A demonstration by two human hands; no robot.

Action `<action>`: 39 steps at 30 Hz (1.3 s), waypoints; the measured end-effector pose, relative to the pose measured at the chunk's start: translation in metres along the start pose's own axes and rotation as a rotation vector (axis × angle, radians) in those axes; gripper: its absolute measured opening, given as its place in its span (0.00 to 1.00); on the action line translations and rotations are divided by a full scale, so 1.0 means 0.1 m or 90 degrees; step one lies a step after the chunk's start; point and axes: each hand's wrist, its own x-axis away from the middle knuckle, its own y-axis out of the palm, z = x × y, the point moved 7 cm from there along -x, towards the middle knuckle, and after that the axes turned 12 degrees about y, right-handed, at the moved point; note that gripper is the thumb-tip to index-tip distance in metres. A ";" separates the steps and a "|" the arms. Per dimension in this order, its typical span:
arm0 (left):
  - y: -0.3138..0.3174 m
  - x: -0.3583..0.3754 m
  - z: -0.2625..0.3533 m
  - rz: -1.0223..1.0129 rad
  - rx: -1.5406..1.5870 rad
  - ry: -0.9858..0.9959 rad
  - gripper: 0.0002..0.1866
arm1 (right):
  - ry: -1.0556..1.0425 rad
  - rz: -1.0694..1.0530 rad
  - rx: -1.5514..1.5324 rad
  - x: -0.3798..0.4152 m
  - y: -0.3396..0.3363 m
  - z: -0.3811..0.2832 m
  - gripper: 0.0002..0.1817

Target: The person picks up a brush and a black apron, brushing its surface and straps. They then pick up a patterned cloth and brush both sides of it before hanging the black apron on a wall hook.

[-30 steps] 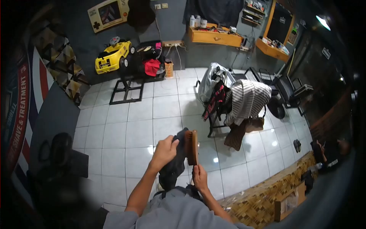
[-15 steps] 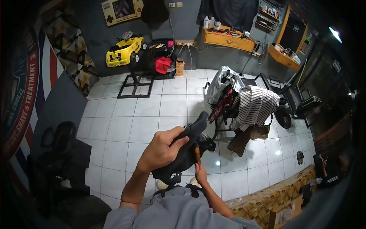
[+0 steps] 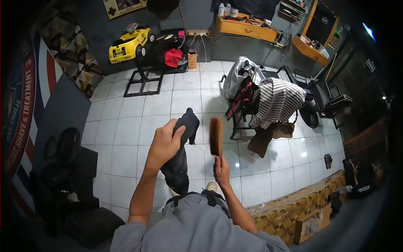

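Note:
Fingers of my left hand (image 3: 163, 143) are wrapped round the upper part of a black, limp item (image 3: 175, 171), perhaps cloth or soft leather. It hangs over the floor in front of my body, and its exact kind cannot be made out. My right hand (image 3: 221, 170) grips the handle of a wooden brush (image 3: 216, 136) with dark bristles. Held upright, the brush has its bristles facing left, towards the black item, with a gap between the two.
A chair draped with striped cloth (image 3: 279, 103) stands ahead to the right. Against the far wall are a yellow toy car (image 3: 130, 45), a black metal floor frame (image 3: 142, 86) and a wooden drawer shelf (image 3: 247, 30). A woven-pattern bench (image 3: 294, 201) runs along the lower right; another person's hand (image 3: 355, 166) shows beyond.
The brush has come up and away from the black item and is now fully visible. My left hand has shifted left with the black item, which now hangs narrower.

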 end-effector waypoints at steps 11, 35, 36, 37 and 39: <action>-0.21 0.14 0.30 -0.026 0.120 -0.017 0.11 | -0.160 0.038 0.312 -0.06 0.41 0.60 0.19; 0.04 0.13 0.21 0.074 0.195 0.011 0.09 | -0.119 -0.131 0.015 0.04 0.16 -0.93 0.24; 0.00 0.13 0.20 0.094 0.245 0.013 0.09 | -0.097 -0.128 0.076 0.03 0.20 -0.65 0.24; -0.03 0.14 0.18 0.114 0.294 0.017 0.09 | -0.077 -0.125 0.137 0.02 0.21 -0.27 0.23; -0.04 0.17 0.19 0.093 0.318 0.032 0.09 | -0.035 -0.139 0.242 0.02 0.24 0.72 0.21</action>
